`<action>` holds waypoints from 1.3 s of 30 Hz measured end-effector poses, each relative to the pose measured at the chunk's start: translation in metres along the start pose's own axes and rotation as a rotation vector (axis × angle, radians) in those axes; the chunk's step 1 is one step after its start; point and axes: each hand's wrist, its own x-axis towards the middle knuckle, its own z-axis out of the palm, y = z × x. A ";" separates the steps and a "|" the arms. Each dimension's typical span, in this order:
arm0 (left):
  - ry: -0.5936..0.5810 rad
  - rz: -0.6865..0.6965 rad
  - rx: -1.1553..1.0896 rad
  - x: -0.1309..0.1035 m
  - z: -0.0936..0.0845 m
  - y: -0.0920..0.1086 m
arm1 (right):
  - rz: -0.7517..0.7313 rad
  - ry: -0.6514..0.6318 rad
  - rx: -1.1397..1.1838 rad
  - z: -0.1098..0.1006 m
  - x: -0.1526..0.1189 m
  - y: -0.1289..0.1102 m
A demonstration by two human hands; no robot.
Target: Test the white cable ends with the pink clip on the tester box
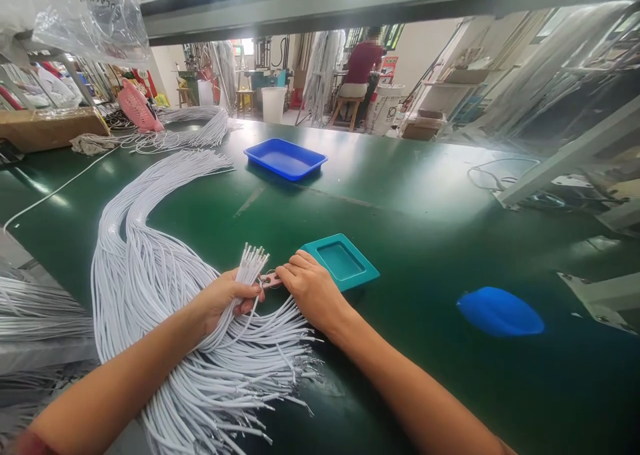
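My left hand (233,298) is closed around a bunch of white cable ends (253,261), whose tips point up and away from me. My right hand (309,287) is closed on a small flat pink piece with holes (271,280), which reaches toward the cable in the left hand's fingertips. The far end of that piece is hidden by my fingers. Many more loose white cables (150,268) lie beneath both forearms and curve away to the back left. Just beyond the right hand is a teal plastic tray (367,273).
On the green table (420,241) stand a blue tray (280,168) at the back and a soft-looking blue item (500,311) at the right. A pink fan-like object (137,105) and more coiled cable are at the far left. Metal supports (560,155) rise on the right; a person sits in the background.
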 end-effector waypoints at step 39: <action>0.020 0.195 0.001 -0.011 0.001 0.002 | 0.328 0.085 0.539 -0.016 0.018 -0.011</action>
